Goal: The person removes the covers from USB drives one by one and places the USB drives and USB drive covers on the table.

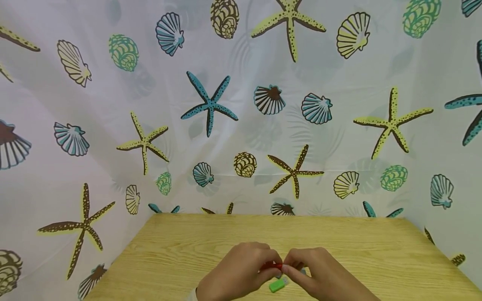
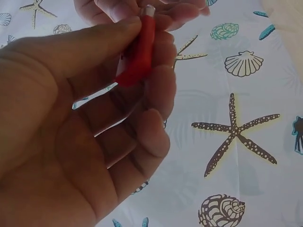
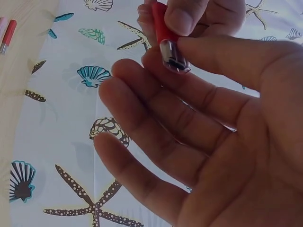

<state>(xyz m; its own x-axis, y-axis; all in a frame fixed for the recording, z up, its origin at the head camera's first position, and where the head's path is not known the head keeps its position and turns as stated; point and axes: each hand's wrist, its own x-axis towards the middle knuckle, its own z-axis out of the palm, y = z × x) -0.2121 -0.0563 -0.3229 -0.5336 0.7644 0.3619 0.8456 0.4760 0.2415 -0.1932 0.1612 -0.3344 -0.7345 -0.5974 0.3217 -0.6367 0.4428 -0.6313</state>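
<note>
A small red stick with a shiny metal end (image 1: 278, 266), which looks like a USB flash drive, is held between both hands above the table. My left hand (image 1: 241, 269) pinches its red body between thumb and forefinger; the other fingers are loosely bent in the left wrist view. In the right wrist view my right hand (image 3: 189, 123) has thumb and forefinger at the metal end (image 3: 174, 56), its other fingers spread out. On the table just below the hands lies a green stick (image 1: 278, 285) of similar kind with a greyish end.
The wooden table (image 1: 211, 238) meets a white curtain (image 1: 241, 125) printed with shells and starfish at the back and sides. A grey-blue bit (image 1: 303, 271) shows behind the right fingers. Another red piece with a silver tip (image 3: 8, 35) lies at the right wrist view's edge.
</note>
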